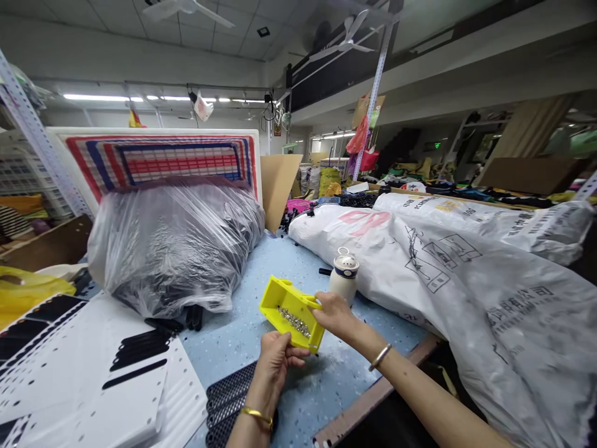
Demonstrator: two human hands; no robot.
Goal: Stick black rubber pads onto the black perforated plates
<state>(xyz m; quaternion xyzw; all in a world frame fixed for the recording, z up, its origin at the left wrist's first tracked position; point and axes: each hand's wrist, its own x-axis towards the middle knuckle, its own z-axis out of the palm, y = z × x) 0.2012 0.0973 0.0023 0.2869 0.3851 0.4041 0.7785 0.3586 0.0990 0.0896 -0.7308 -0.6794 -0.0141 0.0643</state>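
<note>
Between my two hands a yellow plastic box [275, 303] is held tilted above the blue speckled table [252, 261]. Small shiny metal pieces [295, 322] lie gathered along its inside. My left hand [278, 356] grips the lower edge, thumb on top and fingers beneath. At the box's right end, my right hand [336, 315] has its fingers closed on the rim. A cream bottle with a ring on its lid [344, 274] stands just behind my right hand. Below the box, black perforated strips [228, 398] lie near my left forearm.
A big clear plastic bag of dark items [177, 242] bulges at the left, before a striped red-and-blue panel [186, 149]. White boards with black strips [116, 373] cover the front left. Large white printed sacks [448, 267] fill the right side. The table's wooden edge [373, 398] runs at front right.
</note>
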